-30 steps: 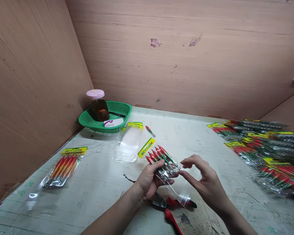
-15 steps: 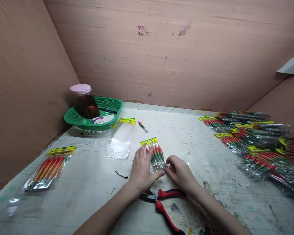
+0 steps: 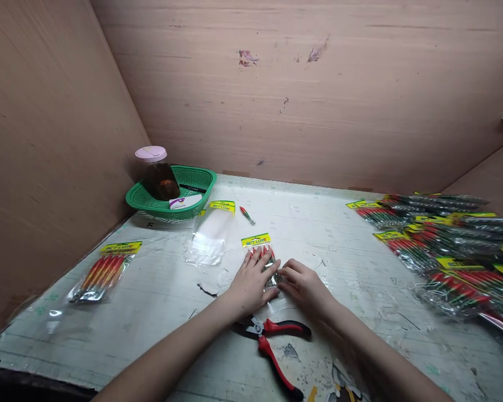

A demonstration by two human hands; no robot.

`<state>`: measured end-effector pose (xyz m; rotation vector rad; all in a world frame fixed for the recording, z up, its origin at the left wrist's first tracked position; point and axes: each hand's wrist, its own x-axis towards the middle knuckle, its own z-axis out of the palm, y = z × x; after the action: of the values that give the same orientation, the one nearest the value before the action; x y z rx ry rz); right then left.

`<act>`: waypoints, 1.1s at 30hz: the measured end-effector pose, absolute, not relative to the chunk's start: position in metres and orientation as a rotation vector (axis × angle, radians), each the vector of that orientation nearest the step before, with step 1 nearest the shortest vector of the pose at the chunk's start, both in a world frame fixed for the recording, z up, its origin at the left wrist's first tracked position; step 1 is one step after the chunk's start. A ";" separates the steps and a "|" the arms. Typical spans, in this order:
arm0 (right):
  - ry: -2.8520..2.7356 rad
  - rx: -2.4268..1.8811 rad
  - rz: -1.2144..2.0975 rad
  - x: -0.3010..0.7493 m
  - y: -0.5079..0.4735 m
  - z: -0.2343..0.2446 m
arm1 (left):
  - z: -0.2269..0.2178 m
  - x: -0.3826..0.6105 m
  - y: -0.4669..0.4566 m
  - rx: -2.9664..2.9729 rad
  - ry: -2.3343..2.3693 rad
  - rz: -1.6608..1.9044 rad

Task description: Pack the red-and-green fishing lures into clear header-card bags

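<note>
A clear plastic bag of fishing lures (image 3: 256,240) with a yellow header lies on the table in front of me. Red and green lures show inside it, partly covered by my fingers. Across the bag my left hand (image 3: 254,279) rests flat, fingers spread. My right hand (image 3: 305,285) is at the bag's lower right edge, its fingers curled and pinched there; the fingertips are partly hidden. Just nearer than the hands lie red-and-black pliers (image 3: 262,329) with their handles apart. A single red and green lure (image 3: 247,215) sits beyond the bag.
Clear bags with yellow headers (image 3: 212,234) lie left of centre, behind them a green basket (image 3: 171,215) holding a pink-lidded jar (image 3: 161,178). A bag of orange lures (image 3: 98,276) is at far left. Packed lure bags (image 3: 448,237) pile up at right. Board walls (image 3: 276,111) enclose the table.
My left hand has flattened and slid down over the lures, covering more of them. My right hand stays at the bag's lower right edge. The view has shifted slightly.
</note>
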<state>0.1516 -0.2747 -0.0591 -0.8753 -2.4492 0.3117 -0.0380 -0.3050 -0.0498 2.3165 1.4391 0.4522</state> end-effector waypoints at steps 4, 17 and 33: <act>-2.403 -0.849 0.241 0.152 -0.274 -0.066 | -0.054 -0.034 -0.300 2.339 1.440 0.481; -2.391 -0.836 0.064 0.146 -0.284 -0.066 | -0.050 -0.034 -0.296 2.319 1.388 0.574; -2.451 -0.938 0.697 0.117 -0.312 -0.051 | -0.034 -0.049 -0.332 1.120 1.472 0.776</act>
<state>0.1174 -0.3115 -0.0512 -0.9383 -2.4515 0.6971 -0.0490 -0.3316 -0.0336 1.1204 1.4719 0.7760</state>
